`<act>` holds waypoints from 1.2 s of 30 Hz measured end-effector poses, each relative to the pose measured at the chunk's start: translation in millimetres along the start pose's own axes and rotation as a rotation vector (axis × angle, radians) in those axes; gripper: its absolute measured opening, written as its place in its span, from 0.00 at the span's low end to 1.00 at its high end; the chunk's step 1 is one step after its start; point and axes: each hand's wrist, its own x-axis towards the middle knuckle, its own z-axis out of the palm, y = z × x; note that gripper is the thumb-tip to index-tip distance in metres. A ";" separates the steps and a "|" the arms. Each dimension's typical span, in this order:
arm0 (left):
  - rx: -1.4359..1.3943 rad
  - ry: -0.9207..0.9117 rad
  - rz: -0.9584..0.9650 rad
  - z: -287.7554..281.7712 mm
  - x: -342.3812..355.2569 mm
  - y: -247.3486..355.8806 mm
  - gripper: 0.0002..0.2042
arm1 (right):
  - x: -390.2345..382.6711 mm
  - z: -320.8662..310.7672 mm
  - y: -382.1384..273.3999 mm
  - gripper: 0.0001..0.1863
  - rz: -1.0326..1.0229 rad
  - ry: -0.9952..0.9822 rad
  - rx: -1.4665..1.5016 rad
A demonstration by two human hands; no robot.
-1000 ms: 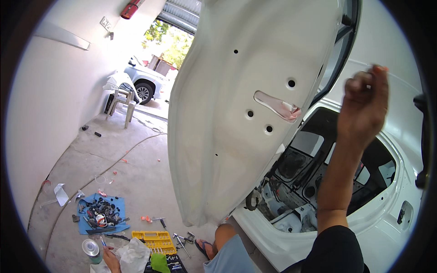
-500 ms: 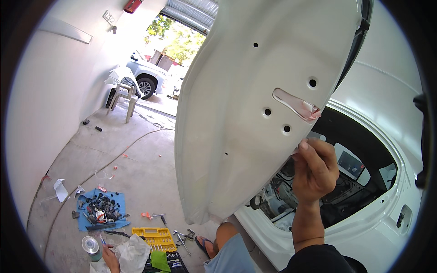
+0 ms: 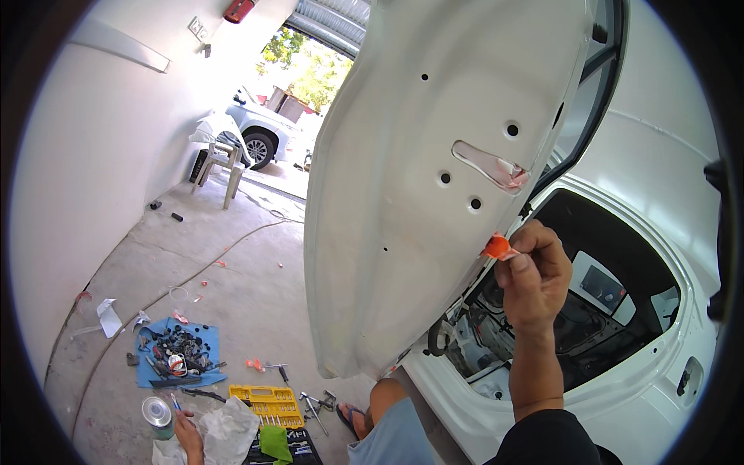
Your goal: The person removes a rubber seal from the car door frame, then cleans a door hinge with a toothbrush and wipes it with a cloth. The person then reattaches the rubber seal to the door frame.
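1. The right hand [image 3: 536, 271] is pinching a small orange scrap [image 3: 498, 246], thumb and fingertips clamped together on it; so thin a piece is probably suiting a fingertip hold.
2. The scrap is showing at the right edge of the white panel [image 3: 364, 217]; whether it is touching there, I cannot tell.
3. The left hand [image 3: 188, 435], near and left, is gripping a slim blue tool [image 3: 176, 401] between a can [image 3: 158, 415] and a white cloth [image 3: 231, 430].
4. Farther off, a blue sheet [image 3: 145, 372] is lying under dark parts [image 3: 186, 349], likely gathering them; a yellow case [image 3: 271, 404] is lying to its right, seemingly within reach.
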 end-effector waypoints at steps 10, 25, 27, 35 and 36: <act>-0.014 0.012 -0.011 4.6 4.1 -3.9 0.28 | -7.9 17.4 -47.4 0.08 -0.358 0.057 0.188; 0.052 0.021 0.041 5.7 7.9 -27.9 0.29 | 41.2 -35.6 -33.5 0.13 -0.640 -0.548 -1.095; 0.053 0.004 0.021 5.4 6.5 -27.0 0.29 | 51.7 -29.2 -48.2 0.12 -0.672 -0.619 -1.147; 0.050 -0.050 0.010 9.1 -1.6 -15.4 0.30 | 26.9 25.0 -25.1 0.03 -0.241 0.015 -0.310; 0.052 -0.045 0.011 7.8 -1.5 -14.7 0.29 | 21.3 20.8 -23.3 0.04 -0.093 0.123 -0.008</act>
